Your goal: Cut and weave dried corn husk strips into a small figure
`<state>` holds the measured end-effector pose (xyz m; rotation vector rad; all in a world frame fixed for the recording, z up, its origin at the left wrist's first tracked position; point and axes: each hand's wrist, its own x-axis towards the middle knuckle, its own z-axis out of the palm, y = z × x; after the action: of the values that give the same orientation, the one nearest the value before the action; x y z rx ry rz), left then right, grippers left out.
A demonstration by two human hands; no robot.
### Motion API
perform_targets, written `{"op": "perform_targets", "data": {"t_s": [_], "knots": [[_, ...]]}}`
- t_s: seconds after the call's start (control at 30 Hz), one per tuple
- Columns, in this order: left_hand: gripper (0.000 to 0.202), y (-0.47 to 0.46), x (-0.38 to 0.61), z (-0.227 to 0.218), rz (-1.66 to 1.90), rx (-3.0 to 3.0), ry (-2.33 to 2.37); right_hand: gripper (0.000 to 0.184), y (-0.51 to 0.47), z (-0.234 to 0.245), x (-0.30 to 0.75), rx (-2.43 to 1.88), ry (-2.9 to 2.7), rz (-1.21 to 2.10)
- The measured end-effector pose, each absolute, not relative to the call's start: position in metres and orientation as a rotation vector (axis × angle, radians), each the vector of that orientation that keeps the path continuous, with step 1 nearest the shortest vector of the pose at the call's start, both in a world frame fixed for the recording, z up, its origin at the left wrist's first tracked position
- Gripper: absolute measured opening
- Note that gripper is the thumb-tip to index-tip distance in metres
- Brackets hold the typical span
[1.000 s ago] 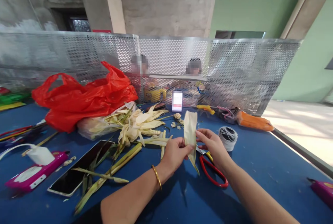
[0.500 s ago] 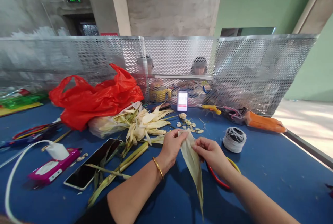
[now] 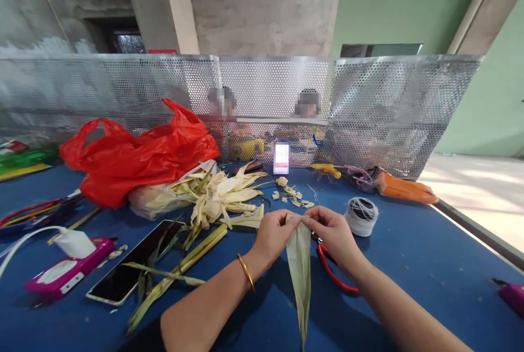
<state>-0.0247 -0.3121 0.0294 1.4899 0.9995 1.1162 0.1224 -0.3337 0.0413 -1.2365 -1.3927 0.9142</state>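
A pale green corn husk (image 3: 299, 264) hangs point downward between my hands, its wide end uppermost. My left hand (image 3: 275, 234) pinches the top edge between thumb and fingers. Right beside it, my right hand (image 3: 329, 229) grips the other corner of the same edge. Red-handled pliers (image 3: 333, 273) lie on the table under my right hand, partly covered by it. A spool of white string (image 3: 361, 216) stands to the right of that hand. Left of my hands is a heap of dried corn husks (image 3: 225, 194), with small husk scraps (image 3: 292, 194) farther back.
On the blue table (image 3: 409, 275) lie a black phone (image 3: 135, 264), a magenta power strip (image 3: 71, 267) and a red plastic bag (image 3: 143, 155). A lit phone (image 3: 281, 157) stands before the perforated metal screen (image 3: 278, 84). An orange package (image 3: 405, 188) and a yellow glue gun (image 3: 326, 169) lie at the back right.
My right hand has moved up to the husk's top edge, next to my left. The husk now hangs straighter and flatter. The view has shifted slightly to the right.
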Motion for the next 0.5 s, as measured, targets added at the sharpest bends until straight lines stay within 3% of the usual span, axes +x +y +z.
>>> {"op": "perform_targets", "data": {"t_s": [0.5], "knots": [[0.030,-0.3110,-0.0198,0.0239,1.124,1.395,0.976,0.025,-0.3360,0.0418,0.1197,-1.216,-1.384,0.809]]}}
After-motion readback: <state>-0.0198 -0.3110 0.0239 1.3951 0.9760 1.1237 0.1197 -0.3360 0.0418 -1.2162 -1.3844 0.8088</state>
